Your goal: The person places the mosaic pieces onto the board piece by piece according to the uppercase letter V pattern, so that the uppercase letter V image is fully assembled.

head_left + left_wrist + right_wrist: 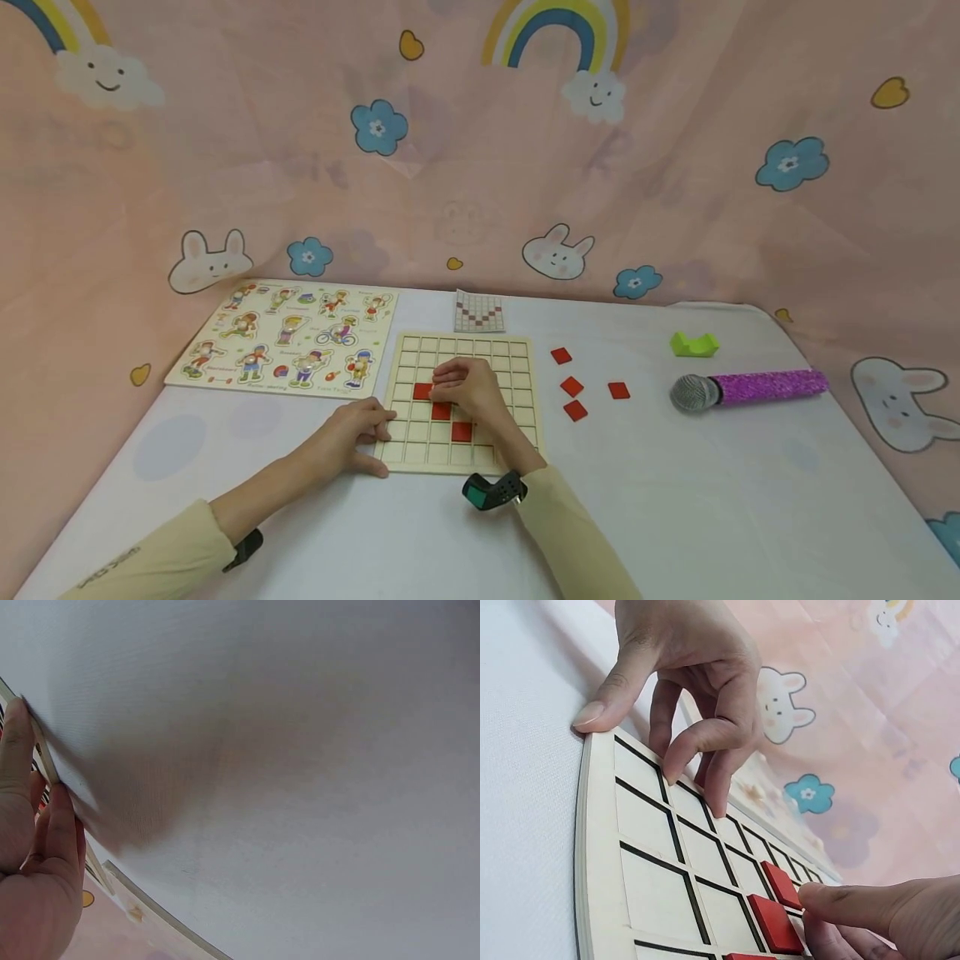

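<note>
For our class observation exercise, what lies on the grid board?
Three red tiles show on the grid board, diagonally. The right hand covers part of it; whether more tiles lie under that hand cannot be seen.

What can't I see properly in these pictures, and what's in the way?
- Head view: some squares of the grid board, covered by the right hand.
- Head view: most words on the picture puzzle, too small to read.
- Head view: the letters on the left sleeve, too small to read for sure.
- Left wrist view: part of the left hand, cut off by the left edge.
- Right wrist view: most of the lowest red tile, cut off by the bottom edge.
</note>
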`<state>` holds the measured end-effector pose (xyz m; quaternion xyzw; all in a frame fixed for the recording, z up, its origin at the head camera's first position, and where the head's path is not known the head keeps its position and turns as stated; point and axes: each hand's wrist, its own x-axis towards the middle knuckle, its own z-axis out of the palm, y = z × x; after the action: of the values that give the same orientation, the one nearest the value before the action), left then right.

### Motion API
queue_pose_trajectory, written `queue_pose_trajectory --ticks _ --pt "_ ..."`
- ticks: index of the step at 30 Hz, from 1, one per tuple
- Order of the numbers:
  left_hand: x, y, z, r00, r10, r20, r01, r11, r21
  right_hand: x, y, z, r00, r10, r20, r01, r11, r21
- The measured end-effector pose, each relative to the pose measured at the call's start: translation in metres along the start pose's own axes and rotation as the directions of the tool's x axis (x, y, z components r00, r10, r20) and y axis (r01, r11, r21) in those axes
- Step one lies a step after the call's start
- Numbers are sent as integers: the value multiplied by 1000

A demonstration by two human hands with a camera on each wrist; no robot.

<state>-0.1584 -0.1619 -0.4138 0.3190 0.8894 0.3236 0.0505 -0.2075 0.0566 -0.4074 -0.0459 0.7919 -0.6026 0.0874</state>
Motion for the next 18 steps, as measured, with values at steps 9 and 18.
queue_pose_trajectory --ticks 9,18 --pt "2 2 1 999 -40 12 40 999 -2 -10 5 -20 999 -39 1 39 999 31" --pt "2 3 0 999 -46 14 45 999 16 -24 14 -51 998 -11 -55 14 998 54"
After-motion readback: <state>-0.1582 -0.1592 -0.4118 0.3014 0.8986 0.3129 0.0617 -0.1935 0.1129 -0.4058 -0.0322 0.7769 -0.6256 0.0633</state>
